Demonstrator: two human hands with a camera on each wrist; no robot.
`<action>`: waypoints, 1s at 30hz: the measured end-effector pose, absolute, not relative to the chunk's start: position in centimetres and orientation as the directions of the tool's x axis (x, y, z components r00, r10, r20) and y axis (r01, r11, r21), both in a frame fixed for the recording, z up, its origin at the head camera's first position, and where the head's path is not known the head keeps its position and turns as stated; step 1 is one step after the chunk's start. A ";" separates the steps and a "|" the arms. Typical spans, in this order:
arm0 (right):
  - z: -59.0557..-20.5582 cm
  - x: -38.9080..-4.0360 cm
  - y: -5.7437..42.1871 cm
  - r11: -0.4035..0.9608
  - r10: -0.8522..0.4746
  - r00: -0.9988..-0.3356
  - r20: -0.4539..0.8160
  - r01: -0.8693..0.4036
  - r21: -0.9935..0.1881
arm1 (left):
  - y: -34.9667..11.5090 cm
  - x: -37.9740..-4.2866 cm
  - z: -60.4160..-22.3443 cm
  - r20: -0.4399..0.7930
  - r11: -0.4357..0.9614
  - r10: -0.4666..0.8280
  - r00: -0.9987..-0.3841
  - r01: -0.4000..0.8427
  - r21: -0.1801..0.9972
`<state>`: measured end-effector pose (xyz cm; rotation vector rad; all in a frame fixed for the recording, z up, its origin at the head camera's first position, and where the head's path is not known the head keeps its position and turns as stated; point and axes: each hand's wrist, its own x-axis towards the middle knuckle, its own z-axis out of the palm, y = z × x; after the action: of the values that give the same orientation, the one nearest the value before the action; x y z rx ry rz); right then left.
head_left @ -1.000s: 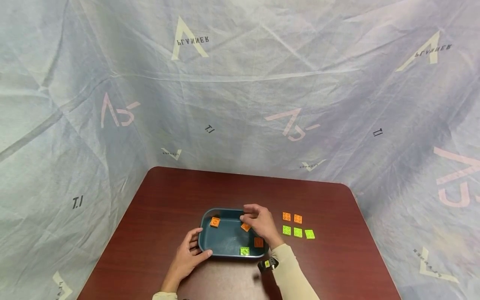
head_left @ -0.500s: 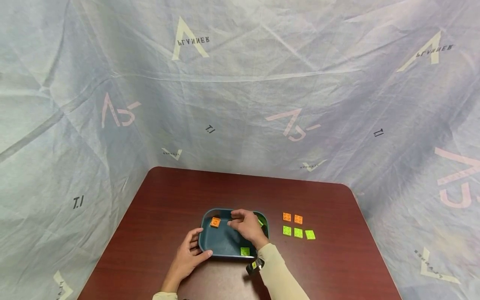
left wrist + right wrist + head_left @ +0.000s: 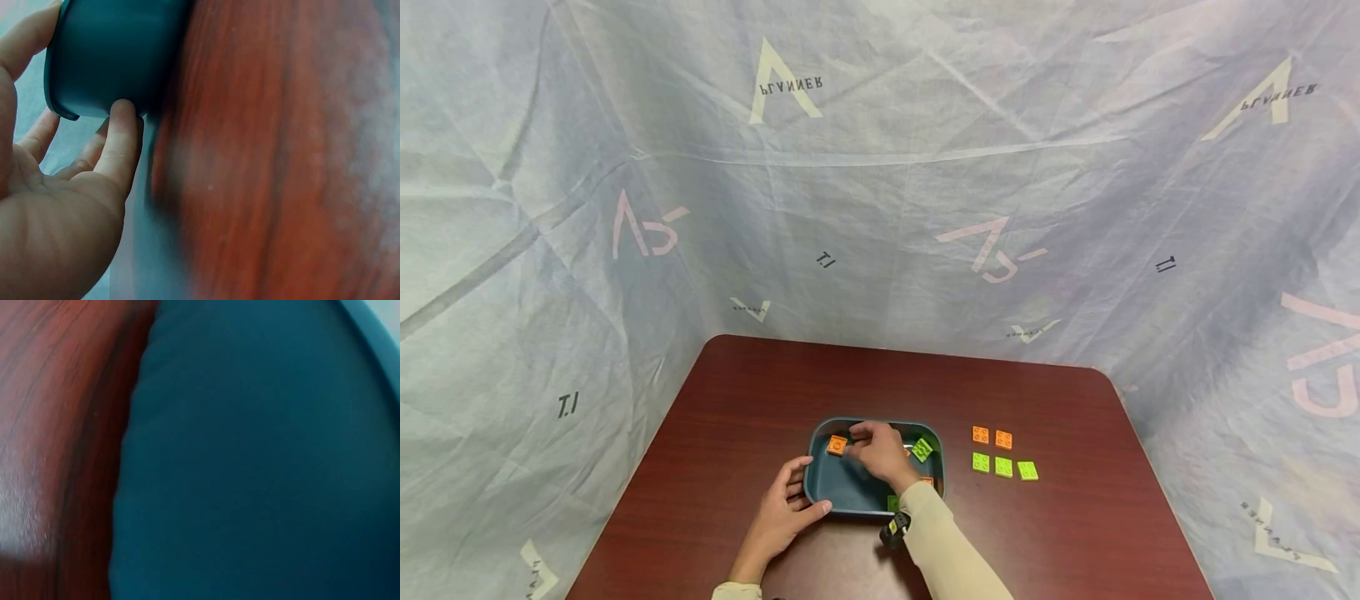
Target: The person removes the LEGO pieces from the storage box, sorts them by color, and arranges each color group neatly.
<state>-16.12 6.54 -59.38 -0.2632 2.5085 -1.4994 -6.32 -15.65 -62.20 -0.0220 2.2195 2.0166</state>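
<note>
A dark teal tray point(image 3: 850, 500) stands on the table with several flat toy bricks in it. My left hand point(image 3: 782, 504) grips its left end, thumb at the near corner and fingers along the side; in the left wrist view fingertips point(image 3: 122, 109) press the tray's wall point(image 3: 119, 56). My right hand point(image 3: 883, 454) reaches into the tray, fingers loosely bent, fingertips right beside an orange brick point(image 3: 837, 445) at the far left corner. A green brick point(image 3: 922, 450) lies at the tray's right, another green brick point(image 3: 892, 503) by the near wall. Sleeve and hand partly hide other orange bricks.
Right of the tray, two orange bricks point(image 3: 981, 434) lie in a row behind three green bricks point(image 3: 1003, 467) on the reddish-brown table point(image 3: 760, 375). Grey printed cloth point(image 3: 880, 208) hangs around the table. The right wrist view shows mostly the tray's outer wall point(image 3: 250, 456).
My right hand has moved left across the tray, away from an orange brick at the right, to beside the far-left orange brick. My left hand keeps its hold.
</note>
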 end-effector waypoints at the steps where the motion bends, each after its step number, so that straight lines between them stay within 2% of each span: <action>1: -59.4 -16.2 6.4 0.478 -0.255 -0.963 -0.089 -0.045 -0.877 | -15.6 -6.3 -62.2 -0.113 0.104 0.082 -0.990 -0.104 0.989; 14: -60.0 -16.6 4.2 0.559 -0.316 -0.949 -0.022 -0.167 -0.812 | -15.5 -6.4 -62.2 -0.097 0.104 0.065 -0.993 -0.090 0.991; 30: -60.0 -16.4 2.9 0.695 -0.433 -0.901 0.005 -0.338 -0.635 | -15.4 -6.4 -62.3 -0.082 0.110 0.068 -0.994 -0.074 0.991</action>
<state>-16.40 2.87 -60.02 -0.6313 2.7569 -0.9895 -6.39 -15.45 -62.34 -0.0064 2.2581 2.0277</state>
